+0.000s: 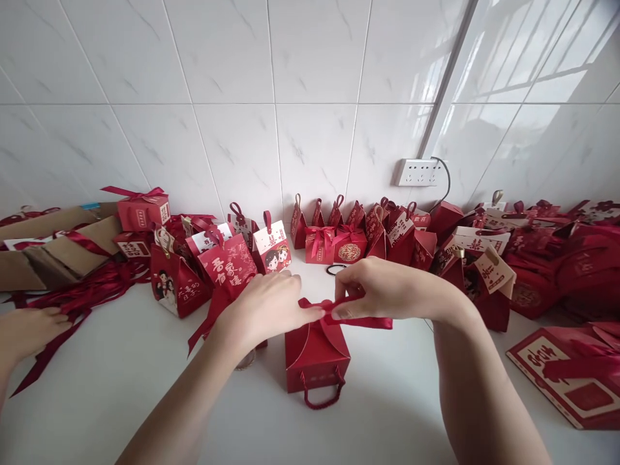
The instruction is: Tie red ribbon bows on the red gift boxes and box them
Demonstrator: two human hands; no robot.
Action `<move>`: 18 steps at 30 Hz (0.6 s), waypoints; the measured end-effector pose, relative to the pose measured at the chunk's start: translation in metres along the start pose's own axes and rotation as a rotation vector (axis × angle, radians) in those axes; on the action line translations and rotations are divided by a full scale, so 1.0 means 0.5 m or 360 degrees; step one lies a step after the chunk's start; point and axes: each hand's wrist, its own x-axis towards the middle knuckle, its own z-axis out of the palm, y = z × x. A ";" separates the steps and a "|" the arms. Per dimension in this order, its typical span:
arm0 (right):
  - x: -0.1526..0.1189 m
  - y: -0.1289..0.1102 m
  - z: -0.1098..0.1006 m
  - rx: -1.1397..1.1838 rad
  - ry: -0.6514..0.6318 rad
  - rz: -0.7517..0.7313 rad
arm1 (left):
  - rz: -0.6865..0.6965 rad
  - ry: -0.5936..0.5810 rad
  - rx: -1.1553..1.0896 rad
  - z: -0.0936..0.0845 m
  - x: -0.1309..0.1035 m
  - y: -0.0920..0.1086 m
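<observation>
A small red gift box with a twisted rope handle stands on the white table in front of me. Across its top runs a dark red ribbon, bunched in the middle as a knot or bow; my fingers cover part of it. My left hand pinches the ribbon from the left, thumb at the centre. From the right, my right hand grips it with curled fingers, its thumb close to the left one. Ribbon ends trail out on both sides.
Another person's hand rests by loose red ribbons at the left, near a cardboard box. Several red gift boxes line the tiled wall. A large patterned box lies at the right. A power strip is on the wall.
</observation>
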 end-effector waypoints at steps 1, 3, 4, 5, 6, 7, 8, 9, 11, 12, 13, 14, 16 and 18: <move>0.002 0.000 0.002 0.0018 0.0038 -0.0039 | -0.0042 0.0000 0.0066 0.005 0.003 -0.002; 0.003 -0.003 0.004 0.0073 0.0116 -0.0140 | -0.0095 -0.0080 0.0101 0.017 0.014 -0.009; 0.002 -0.006 0.005 0.0101 0.0179 -0.0193 | -0.0098 -0.0144 0.0069 0.024 0.020 -0.013; 0.000 -0.010 0.005 0.0131 0.0259 -0.0235 | -0.0087 -0.0198 0.0023 0.030 0.027 -0.017; -0.002 -0.014 0.005 0.0173 0.0351 -0.0269 | -0.0068 -0.0220 -0.0017 0.034 0.033 -0.022; -0.005 -0.018 0.004 0.0233 0.0442 -0.0296 | -0.0047 -0.0215 -0.0040 0.038 0.038 -0.025; -0.006 -0.021 0.004 0.0311 0.0521 -0.0317 | -0.0030 -0.0183 -0.0057 0.039 0.042 -0.028; -0.008 -0.023 0.005 0.0397 0.0587 -0.0341 | -0.0026 -0.0130 -0.0080 0.039 0.044 -0.031; -0.008 -0.023 0.006 0.0547 0.0713 -0.0393 | -0.0053 0.0018 -0.0196 0.034 0.045 -0.033; -0.006 -0.022 0.008 0.0606 0.0790 -0.0416 | -0.0064 0.0085 -0.0320 0.030 0.045 -0.034; -0.005 -0.021 0.010 0.0657 0.0875 -0.0432 | -0.0060 0.0132 -0.0498 0.024 0.044 -0.034; -0.002 -0.019 0.012 0.0709 0.0956 -0.0440 | -0.0036 0.0139 -0.0719 0.018 0.042 -0.034; 0.003 -0.016 0.015 0.0820 0.1094 -0.0467 | 0.0058 0.0031 -0.1193 0.004 0.038 -0.032; 0.007 -0.015 0.018 0.0917 0.1190 -0.0511 | 0.0155 -0.0096 -0.1548 -0.010 0.032 -0.029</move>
